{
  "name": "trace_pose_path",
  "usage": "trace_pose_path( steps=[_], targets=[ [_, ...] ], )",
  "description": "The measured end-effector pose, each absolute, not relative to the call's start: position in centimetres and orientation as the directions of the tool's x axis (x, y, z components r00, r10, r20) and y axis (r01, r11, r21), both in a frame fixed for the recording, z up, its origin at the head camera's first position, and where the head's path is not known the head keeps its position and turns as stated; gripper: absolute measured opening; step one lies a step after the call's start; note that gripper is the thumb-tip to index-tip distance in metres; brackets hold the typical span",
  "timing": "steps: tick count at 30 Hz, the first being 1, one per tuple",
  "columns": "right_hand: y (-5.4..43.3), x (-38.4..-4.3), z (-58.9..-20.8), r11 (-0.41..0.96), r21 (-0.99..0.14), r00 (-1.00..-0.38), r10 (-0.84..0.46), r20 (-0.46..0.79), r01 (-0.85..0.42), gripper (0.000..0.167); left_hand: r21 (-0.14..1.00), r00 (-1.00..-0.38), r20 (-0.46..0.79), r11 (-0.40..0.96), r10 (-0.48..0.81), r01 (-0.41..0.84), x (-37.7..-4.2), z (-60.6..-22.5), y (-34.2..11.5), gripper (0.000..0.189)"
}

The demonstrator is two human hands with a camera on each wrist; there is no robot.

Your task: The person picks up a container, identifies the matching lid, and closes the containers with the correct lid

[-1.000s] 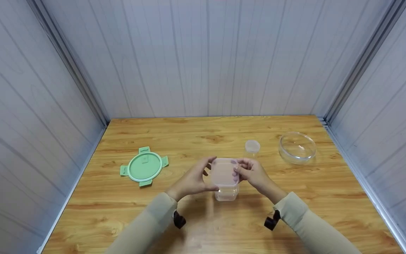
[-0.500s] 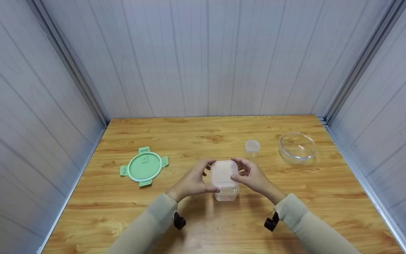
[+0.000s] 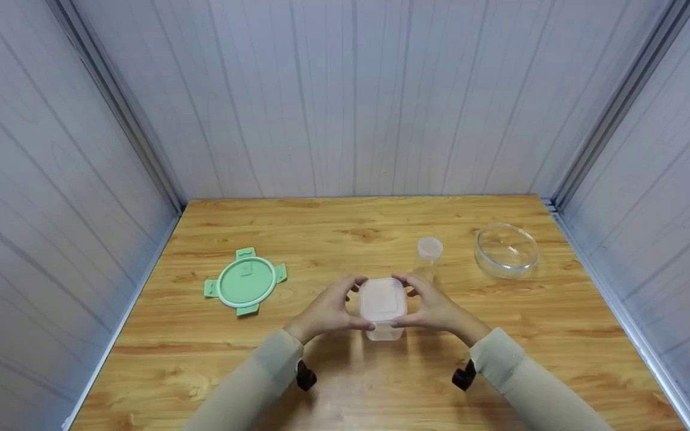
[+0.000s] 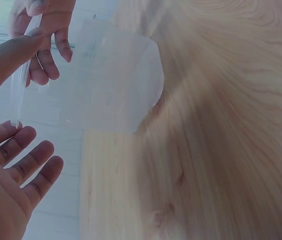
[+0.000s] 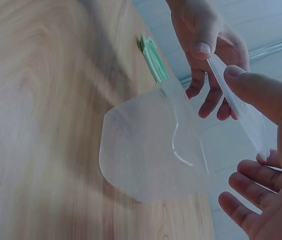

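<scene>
A square translucent plastic lid (image 3: pixel 383 298) is held level between both hands, just over a clear square food container (image 3: pixel 384 334) that stands on the table. My left hand (image 3: pixel 330 306) grips the lid's left side, thumb at the near corner and forefinger at the far one. On the opposite side, my right hand (image 3: pixel 433 308) holds it the same way. Both wrist views show the lid (image 5: pixel 244 112) edge-on, a small gap apart from the container's rim (image 4: pixel 116 80). The other fingers of each hand are spread beneath the lid.
To the left lies a round green lid (image 3: pixel 246 282) with several locking flaps. Behind my right hand stands a slim clear jar with a frosted cap (image 3: pixel 430 248). A round glass bowl (image 3: pixel 505 254) sits at the right. Panelled walls (image 3: pixel 345 108) enclose the table's back and sides.
The right hand's thumb has slid from the lid's top to its near corner, its forefinger to the far corner. The lid has come down slightly and lies flatter. The left hand has barely moved.
</scene>
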State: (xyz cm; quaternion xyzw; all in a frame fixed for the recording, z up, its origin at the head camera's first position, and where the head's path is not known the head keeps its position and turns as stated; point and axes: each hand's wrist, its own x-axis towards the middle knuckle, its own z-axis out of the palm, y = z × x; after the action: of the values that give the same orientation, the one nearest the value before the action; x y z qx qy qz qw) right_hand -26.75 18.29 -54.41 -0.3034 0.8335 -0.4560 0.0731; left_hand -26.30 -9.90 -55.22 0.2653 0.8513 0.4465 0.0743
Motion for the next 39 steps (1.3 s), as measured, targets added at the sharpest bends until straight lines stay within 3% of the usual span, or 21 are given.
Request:
trace_pose_path(
  steps=[19, 39],
  targets=[
    [18.4, -26.9, -56.8, 0.465, -0.802, -0.822, -0.566, 0.055, -0.374, 0.092, 0.758, -0.853, 0.005, 0.555, 0.522, 0.344, -26.7, -56.9, -9.3, 0.09],
    [18.7, -27.0, -57.4, 0.473, -0.817, -0.844, -0.535, 0.031, -0.329, 0.094, 0.779, -0.866, -0.02, 0.55, 0.5, 0.3, -26.7, -56.9, -8.7, 0.093]
  ],
)
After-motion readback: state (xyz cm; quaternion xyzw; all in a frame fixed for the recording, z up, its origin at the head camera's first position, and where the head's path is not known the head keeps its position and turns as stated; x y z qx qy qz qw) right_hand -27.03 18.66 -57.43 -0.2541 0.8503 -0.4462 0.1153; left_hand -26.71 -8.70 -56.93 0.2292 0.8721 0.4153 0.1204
